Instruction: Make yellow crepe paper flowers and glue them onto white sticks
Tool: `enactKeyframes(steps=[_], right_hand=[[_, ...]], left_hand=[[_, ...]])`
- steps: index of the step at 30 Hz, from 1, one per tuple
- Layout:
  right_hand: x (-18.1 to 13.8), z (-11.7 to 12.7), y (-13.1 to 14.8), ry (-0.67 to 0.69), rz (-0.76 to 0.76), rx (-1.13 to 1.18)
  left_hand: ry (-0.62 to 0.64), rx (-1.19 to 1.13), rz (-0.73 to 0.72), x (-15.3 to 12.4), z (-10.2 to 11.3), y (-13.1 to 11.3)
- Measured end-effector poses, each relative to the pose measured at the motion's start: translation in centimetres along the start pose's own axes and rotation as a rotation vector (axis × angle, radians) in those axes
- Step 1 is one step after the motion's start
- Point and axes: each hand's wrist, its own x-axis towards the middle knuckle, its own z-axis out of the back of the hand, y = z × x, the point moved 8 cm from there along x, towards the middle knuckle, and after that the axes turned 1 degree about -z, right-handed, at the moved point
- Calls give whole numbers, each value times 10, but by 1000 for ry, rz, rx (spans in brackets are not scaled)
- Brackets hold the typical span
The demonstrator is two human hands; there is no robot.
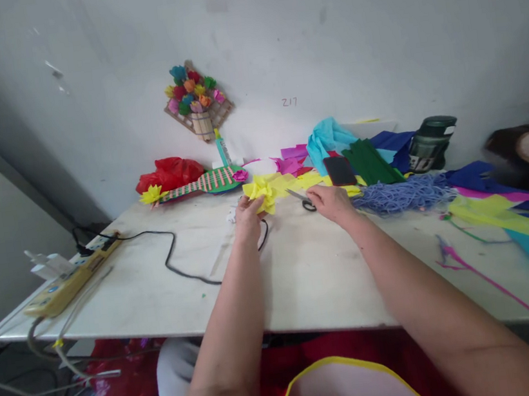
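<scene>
My left hand is closed on a yellow crepe paper flower, whose petals fan out above my fingers. To its right, my right hand grips a pair of scissors by the dark handles. The blades point left toward the flower, with a small gap between them and the petals. Yellow crepe paper lies on the table just behind both hands. Beyond the flower rests a guitar-shaped craft in green with pink strips, a yellow flower at its left end.
A power strip sits on the left with a black cable crossing the table. At the right are a phone, blue shredded strands, a dark jar and coloured paper. A flower ornament hangs on the wall.
</scene>
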Motion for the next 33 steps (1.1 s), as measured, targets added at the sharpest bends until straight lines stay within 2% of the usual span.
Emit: enactKeyframes(steps=[5, 8, 10, 13, 17, 21, 24, 28, 33], right_hand=[[-6, -41, 3, 239, -25, -103], [-10, -52, 13, 306, 18, -180], [-12, -53, 18, 310, 33, -224], [-10, -45, 30, 239, 35, -254], [-2, -37, 72, 156, 134, -145], [11, -55, 125, 244, 223, -14], [22, -76, 149, 318, 197, 1], [33, -104, 164, 441, 120, -10], [42, -109, 167, 417, 59, 7]], left_hand=[[-91, -58, -59, 10, 17, -22], [-133, -81, -80, 17, 27, -34], [-145, -81, -79, 19, 33, -41], [-159, -60, -86, 19, 43, -49], [-160, -49, -123, 15, 55, -58], [-121, -33, -149, 12, 59, -65], [-96, -2, -168, 9, 61, -71], [-106, 59, -193, 5, 69, -84], [-133, 56, -228, 4, 86, -98]])
